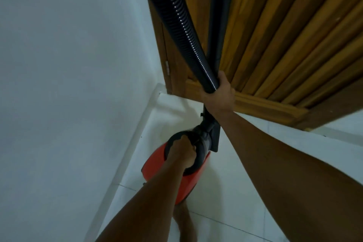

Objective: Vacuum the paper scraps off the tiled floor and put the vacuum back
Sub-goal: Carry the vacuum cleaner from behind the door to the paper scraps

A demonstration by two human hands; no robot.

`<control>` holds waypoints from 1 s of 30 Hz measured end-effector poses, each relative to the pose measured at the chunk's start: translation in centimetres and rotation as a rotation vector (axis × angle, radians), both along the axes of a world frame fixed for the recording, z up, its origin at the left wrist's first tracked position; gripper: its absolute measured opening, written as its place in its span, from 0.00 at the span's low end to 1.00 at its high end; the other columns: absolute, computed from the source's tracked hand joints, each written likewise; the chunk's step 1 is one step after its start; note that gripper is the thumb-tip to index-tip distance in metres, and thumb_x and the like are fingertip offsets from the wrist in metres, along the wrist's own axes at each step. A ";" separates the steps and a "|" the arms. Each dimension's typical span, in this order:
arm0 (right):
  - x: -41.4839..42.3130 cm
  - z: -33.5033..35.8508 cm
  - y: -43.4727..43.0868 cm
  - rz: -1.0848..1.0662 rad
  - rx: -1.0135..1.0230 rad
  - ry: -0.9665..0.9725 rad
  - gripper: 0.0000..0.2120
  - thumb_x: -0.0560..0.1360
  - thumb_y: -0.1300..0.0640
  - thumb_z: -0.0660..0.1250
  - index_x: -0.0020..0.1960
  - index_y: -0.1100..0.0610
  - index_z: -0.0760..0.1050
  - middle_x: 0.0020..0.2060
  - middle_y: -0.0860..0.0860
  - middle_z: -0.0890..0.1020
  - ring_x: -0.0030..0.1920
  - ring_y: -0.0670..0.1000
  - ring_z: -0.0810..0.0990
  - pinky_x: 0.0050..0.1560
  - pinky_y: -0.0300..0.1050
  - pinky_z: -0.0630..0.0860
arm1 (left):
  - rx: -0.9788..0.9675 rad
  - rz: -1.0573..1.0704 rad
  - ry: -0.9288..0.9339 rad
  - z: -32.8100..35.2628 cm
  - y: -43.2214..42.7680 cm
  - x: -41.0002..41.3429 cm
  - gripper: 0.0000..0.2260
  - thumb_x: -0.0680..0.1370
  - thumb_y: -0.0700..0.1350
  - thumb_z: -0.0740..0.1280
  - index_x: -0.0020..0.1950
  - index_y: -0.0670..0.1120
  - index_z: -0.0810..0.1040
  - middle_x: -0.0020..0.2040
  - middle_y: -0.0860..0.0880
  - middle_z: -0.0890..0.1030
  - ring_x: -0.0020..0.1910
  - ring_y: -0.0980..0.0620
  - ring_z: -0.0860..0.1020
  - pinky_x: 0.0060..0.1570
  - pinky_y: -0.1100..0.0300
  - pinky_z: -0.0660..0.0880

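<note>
our left hand [182,150] grips the vacuum [155,165] by its stiff handle [173,138]. we think it is heavy. our right hand [219,92] grips the bendy hose [176,15].

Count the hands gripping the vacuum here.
2. The left hand grips the carry handle on the red body; the right hand holds the hose and tube higher, by the wooden door.
</note>
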State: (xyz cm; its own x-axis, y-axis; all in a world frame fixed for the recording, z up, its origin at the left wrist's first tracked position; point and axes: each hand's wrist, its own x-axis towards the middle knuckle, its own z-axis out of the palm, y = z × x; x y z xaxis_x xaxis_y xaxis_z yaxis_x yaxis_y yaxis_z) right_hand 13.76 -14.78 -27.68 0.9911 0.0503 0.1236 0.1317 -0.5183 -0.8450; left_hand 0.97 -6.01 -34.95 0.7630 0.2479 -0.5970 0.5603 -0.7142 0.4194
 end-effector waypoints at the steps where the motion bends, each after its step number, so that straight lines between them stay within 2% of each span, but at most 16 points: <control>1: -1.6 0.7 -1.2 -0.007 -0.003 -0.011 0.24 0.70 0.55 0.74 0.64 0.50 0.72 0.44 0.46 0.79 0.44 0.53 0.82 0.45 0.51 0.82 | 0.012 -0.017 -0.009 0.7 -1.1 -1.3 0.21 0.83 0.50 0.61 0.72 0.39 0.68 0.57 0.40 0.82 0.52 0.43 0.81 0.41 0.57 0.72; 5: -8.8 2.5 -6.3 -0.064 0.023 -0.007 0.25 0.69 0.58 0.73 0.65 0.52 0.73 0.46 0.48 0.81 0.47 0.55 0.82 0.48 0.53 0.82 | 0.024 -0.062 -0.002 3.0 -5.7 -8.1 0.23 0.83 0.49 0.62 0.73 0.38 0.66 0.61 0.39 0.80 0.57 0.41 0.79 0.46 0.56 0.72; 8: -14.2 3.5 -9.1 -0.092 0.026 0.027 0.26 0.70 0.56 0.73 0.66 0.51 0.73 0.49 0.51 0.83 0.49 0.56 0.82 0.52 0.56 0.81 | 0.011 -0.082 0.004 4.3 -8.2 -12.9 0.23 0.83 0.49 0.62 0.74 0.38 0.65 0.64 0.38 0.78 0.61 0.40 0.78 0.53 0.54 0.73; 11: -19.2 3.9 -11.7 -0.131 0.036 0.058 0.27 0.69 0.56 0.73 0.67 0.49 0.72 0.51 0.50 0.83 0.50 0.56 0.82 0.55 0.57 0.80 | 0.011 -0.117 0.014 4.8 -10.5 -17.8 0.22 0.83 0.49 0.62 0.74 0.39 0.66 0.65 0.39 0.77 0.62 0.40 0.77 0.54 0.54 0.72; 15: -25.5 3.9 -14.8 -0.160 0.030 0.075 0.25 0.69 0.54 0.72 0.66 0.47 0.72 0.47 0.47 0.81 0.46 0.54 0.81 0.52 0.56 0.81 | 0.009 -0.132 0.006 4.7 -13.1 -24.4 0.21 0.82 0.49 0.63 0.72 0.39 0.67 0.64 0.40 0.78 0.61 0.41 0.77 0.52 0.54 0.72; 19: -32.3 3.9 -17.8 -0.186 0.052 0.057 0.27 0.69 0.55 0.72 0.67 0.45 0.71 0.46 0.45 0.80 0.44 0.51 0.80 0.48 0.47 0.79 | 0.028 -0.162 -0.024 4.9 -15.6 -31.5 0.20 0.82 0.49 0.63 0.70 0.39 0.68 0.61 0.40 0.79 0.59 0.42 0.78 0.47 0.58 0.69; 22: -37.6 4.2 -19.7 -0.190 0.079 0.044 0.24 0.69 0.56 0.72 0.63 0.46 0.72 0.40 0.38 0.77 0.38 0.43 0.78 0.44 0.44 0.79 | 0.039 -0.171 -0.026 5.1 -17.3 -36.6 0.19 0.83 0.49 0.62 0.69 0.39 0.67 0.61 0.39 0.79 0.59 0.40 0.78 0.50 0.54 0.72; 24: -41.0 4.4 -21.1 -0.185 0.085 0.046 0.22 0.69 0.56 0.71 0.61 0.46 0.73 0.39 0.38 0.77 0.38 0.40 0.78 0.42 0.42 0.77 | 0.043 -0.168 -0.027 5.3 -18.6 -39.9 0.19 0.83 0.49 0.62 0.69 0.39 0.67 0.62 0.38 0.79 0.60 0.39 0.78 0.54 0.52 0.74; 27: -46.0 4.3 -23.8 -0.196 0.094 0.051 0.21 0.69 0.57 0.71 0.60 0.48 0.73 0.39 0.39 0.78 0.38 0.41 0.78 0.41 0.39 0.76 | 0.043 -0.168 -0.022 5.6 -20.8 -45.0 0.20 0.83 0.48 0.62 0.70 0.39 0.67 0.62 0.38 0.79 0.61 0.38 0.77 0.57 0.50 0.74; 30: -50.8 4.1 -26.8 -0.198 0.090 0.052 0.20 0.69 0.58 0.72 0.59 0.49 0.73 0.39 0.40 0.77 0.39 0.46 0.79 0.43 0.43 0.78 | 0.047 -0.197 -0.017 5.8 -23.3 -49.6 0.20 0.83 0.48 0.62 0.71 0.39 0.67 0.63 0.38 0.78 0.62 0.39 0.77 0.58 0.49 0.73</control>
State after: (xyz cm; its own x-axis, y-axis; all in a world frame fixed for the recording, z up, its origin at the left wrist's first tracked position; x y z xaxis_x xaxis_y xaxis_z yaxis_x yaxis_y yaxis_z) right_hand -37.04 -41.62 -23.60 0.9856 -0.1547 0.0677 -0.0097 -0.4519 -0.8920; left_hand -48.65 -29.30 -29.19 0.8092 0.1198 -0.5751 0.4007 -0.8284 0.3913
